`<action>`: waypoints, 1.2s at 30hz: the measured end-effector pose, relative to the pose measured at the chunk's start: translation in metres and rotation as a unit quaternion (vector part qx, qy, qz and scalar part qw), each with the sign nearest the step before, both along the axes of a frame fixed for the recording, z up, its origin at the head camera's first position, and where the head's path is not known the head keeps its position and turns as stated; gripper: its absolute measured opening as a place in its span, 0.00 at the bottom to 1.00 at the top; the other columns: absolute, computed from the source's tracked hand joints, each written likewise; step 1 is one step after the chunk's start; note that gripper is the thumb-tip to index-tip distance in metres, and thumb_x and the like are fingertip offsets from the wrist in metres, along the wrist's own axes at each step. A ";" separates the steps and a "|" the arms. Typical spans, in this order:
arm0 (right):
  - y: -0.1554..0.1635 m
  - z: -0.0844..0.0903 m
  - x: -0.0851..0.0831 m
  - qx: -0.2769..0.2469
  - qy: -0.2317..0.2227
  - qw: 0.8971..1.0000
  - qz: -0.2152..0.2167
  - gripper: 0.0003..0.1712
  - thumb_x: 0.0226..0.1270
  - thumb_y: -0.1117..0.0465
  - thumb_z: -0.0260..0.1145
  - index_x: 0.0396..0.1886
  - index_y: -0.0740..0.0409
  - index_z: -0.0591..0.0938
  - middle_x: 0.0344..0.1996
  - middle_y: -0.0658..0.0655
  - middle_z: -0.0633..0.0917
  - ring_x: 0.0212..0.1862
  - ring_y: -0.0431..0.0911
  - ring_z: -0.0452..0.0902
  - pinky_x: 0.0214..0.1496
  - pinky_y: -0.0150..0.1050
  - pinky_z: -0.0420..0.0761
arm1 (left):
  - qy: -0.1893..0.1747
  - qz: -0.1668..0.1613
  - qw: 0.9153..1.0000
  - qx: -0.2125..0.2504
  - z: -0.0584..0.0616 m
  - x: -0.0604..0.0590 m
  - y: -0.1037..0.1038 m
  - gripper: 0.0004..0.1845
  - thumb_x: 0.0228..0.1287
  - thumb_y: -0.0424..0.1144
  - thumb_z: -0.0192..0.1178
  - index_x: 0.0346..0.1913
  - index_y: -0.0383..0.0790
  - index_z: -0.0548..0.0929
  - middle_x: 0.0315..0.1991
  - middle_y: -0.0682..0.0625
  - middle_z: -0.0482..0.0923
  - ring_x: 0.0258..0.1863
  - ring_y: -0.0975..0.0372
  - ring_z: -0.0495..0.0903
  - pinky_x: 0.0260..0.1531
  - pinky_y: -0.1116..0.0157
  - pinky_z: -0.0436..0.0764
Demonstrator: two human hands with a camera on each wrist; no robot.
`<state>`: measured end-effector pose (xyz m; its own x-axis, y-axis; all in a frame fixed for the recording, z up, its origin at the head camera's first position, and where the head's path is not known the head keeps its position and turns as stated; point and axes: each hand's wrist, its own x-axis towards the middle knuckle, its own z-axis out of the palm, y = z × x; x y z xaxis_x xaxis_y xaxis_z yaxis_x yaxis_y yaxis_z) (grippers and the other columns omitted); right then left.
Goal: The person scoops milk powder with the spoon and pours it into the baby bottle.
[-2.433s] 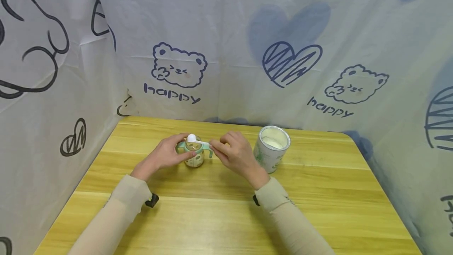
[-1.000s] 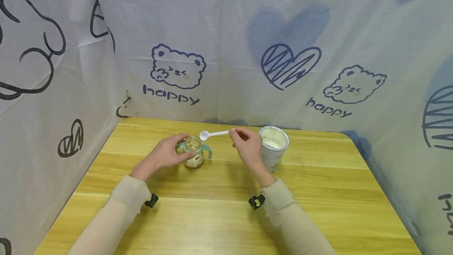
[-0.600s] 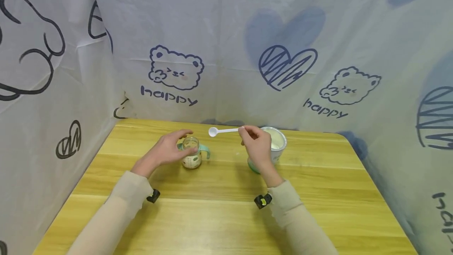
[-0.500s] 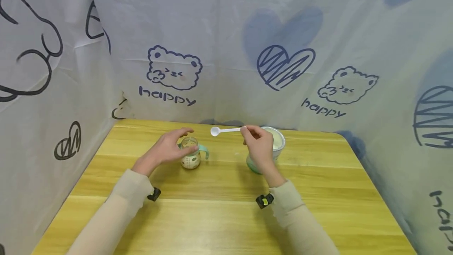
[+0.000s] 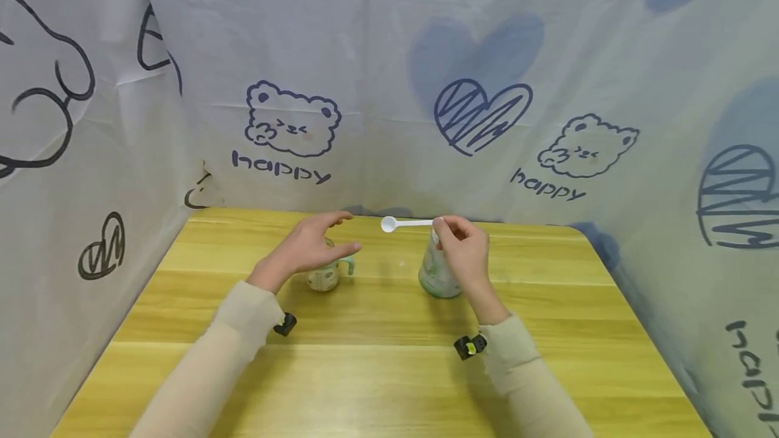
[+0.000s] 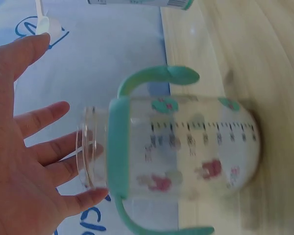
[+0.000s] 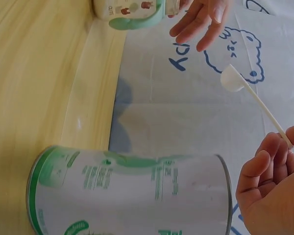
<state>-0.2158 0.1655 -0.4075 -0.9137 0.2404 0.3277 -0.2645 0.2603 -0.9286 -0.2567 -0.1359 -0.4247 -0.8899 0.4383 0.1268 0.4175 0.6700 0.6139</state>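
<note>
My right hand point(image 5: 467, 252) pinches the handle end of a white measuring scoop point(image 5: 388, 224) and holds it level above the table, its bowl pointing left. Just behind and below that hand stands the white and green milk powder can point(image 5: 439, 277), its top mostly hidden by the hand in the head view. My left hand point(image 5: 310, 245) is spread in the air above the baby bottle point(image 5: 323, 280), fingers apart, gripping nothing. The left wrist view shows the bottle point(image 6: 186, 147) with its green two-handled collar, an uncapped clear neck, printed measuring marks and pale contents.
The wooden table point(image 5: 377, 370) runs to a white cloth backdrop point(image 5: 389, 53) printed with bears and hearts. Another cloth hangs along the left side. The bottle and the can stand apart near the table's back edge.
The scoop was tipped at the bottle's mouth; my right hand has drawn it right, in front of the can. My left hand has let go of the bottle and risen off it.
</note>
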 end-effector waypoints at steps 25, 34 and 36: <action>0.041 -0.001 0.010 -0.002 -0.007 0.998 -0.065 0.12 0.72 0.62 0.70 0.40 0.71 0.89 0.15 0.41 0.80 0.20 0.34 0.74 0.23 0.25 0.76 | 0.000 -0.047 0.999 0.006 0.009 -0.007 0.061 0.45 0.67 0.70 0.62 0.81 0.53 0.66 0.75 0.41 0.73 0.73 0.45 0.73 0.71 0.41 0.75; 0.052 -0.003 0.011 0.002 -0.004 0.997 -0.075 0.13 0.72 0.60 0.71 0.39 0.69 0.89 0.16 0.43 0.80 0.20 0.37 0.74 0.22 0.26 0.74 | -0.001 -0.070 0.997 0.006 0.007 -0.010 0.084 0.46 0.67 0.70 0.63 0.81 0.53 0.65 0.75 0.43 0.73 0.73 0.47 0.74 0.71 0.42 0.76; 0.054 -0.004 0.011 0.004 -0.005 0.997 -0.081 0.12 0.72 0.60 0.70 0.39 0.68 0.89 0.17 0.46 0.81 0.21 0.38 0.75 0.22 0.26 0.75 | -0.003 -0.075 0.997 0.010 0.006 -0.011 0.088 0.46 0.66 0.70 0.63 0.81 0.53 0.65 0.75 0.43 0.73 0.73 0.47 0.74 0.71 0.42 0.76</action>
<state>-0.2045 0.2197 -0.4114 -0.8665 0.3816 0.3218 -0.2098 0.3066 -0.9284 -0.2676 -0.0475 -0.4186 -0.8153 0.5639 0.1313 0.5082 0.5884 0.6289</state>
